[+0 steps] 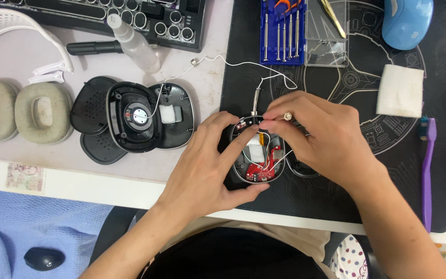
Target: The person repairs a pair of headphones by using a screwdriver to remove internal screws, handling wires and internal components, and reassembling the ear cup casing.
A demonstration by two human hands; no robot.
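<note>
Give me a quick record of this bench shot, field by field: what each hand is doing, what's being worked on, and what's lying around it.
Left hand: left hand cups the open earcup from its side
Right hand: right hand pinches at the top of the earcup, fingertips on a small metal part
Earcup inside: red circuit board, white pad, thin wires
Surface: black mat
Left of hands: second opened earcup, two ear cushions, white headband
Above: blue screwdriver set, spray bottle
Right: white cloth pad, purple toothbrush
</note>
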